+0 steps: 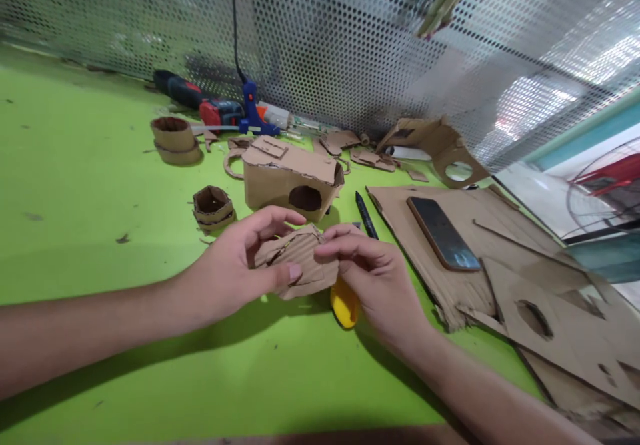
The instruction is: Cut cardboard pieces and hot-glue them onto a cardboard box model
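Note:
A small ridged cardboard piece [313, 268] with torn edges is held up between both hands over the green table. My left hand [250, 255] grips its left side, thumb on the near face. The fingertips of my right hand [367, 265] pinch its upper right edge. Below the right hand lies a yellow-handled tool [345, 308], partly hidden by the fingers. Just beyond the hands stands a cardboard box [270, 185] with a round hole in its front. Two cardboard rings, a small one [214, 210] and a taller one [175, 141], stand to the left.
A blue glue gun [251, 111] and a red-black power tool [200, 98] lie by the perforated metal wall. On the right, a phone [443, 231] rests on cardboard sheets [500, 231]. A black pen [367, 215] lies beside them. Cardboard scraps [340, 141] are scattered behind the box.

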`<control>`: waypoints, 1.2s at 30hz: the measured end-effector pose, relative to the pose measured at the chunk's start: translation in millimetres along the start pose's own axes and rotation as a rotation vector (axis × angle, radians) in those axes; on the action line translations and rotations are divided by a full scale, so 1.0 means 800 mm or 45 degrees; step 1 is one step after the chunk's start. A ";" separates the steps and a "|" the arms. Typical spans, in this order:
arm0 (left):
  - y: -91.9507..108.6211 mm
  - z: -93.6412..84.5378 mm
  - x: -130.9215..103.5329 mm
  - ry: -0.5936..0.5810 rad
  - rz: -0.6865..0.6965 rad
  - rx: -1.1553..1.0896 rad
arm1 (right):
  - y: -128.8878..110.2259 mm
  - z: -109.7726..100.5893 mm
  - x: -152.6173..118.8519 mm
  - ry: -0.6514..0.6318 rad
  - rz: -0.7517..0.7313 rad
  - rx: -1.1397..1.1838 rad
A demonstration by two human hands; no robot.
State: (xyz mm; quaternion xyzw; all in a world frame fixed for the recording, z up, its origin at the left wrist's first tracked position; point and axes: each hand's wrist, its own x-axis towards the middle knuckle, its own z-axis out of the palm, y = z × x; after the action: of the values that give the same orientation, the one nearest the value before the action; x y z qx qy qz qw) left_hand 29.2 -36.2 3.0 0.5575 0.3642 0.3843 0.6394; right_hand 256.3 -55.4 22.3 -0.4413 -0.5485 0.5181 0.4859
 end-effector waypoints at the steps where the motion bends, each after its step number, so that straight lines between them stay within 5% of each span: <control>1: 0.001 0.000 0.001 0.025 -0.004 0.013 | 0.000 -0.001 0.000 -0.004 0.037 0.027; 5: 0.008 0.002 0.004 0.081 -0.003 0.126 | -0.002 0.000 -0.001 -0.035 0.165 0.122; 11: 0.013 0.007 0.005 -0.021 -0.019 0.080 | -0.005 0.004 0.001 -0.019 0.198 0.019; 16: 0.015 0.007 0.005 0.069 -0.032 0.041 | -0.009 0.003 0.004 -0.090 0.292 0.033; 28: 0.013 0.005 0.010 -0.159 0.034 0.041 | -0.019 -0.003 0.009 -0.250 0.387 0.150; 36: 0.012 0.005 0.008 -0.159 -0.022 -0.004 | -0.023 -0.004 0.008 -0.243 0.449 0.111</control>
State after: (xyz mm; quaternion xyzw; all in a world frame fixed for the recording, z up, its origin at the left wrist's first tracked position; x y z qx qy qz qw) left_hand 35.1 -31.2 12.9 0.5762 0.3277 0.3438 0.6651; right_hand 259.0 -50.1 41.0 -0.4580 -0.4833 0.6577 0.3523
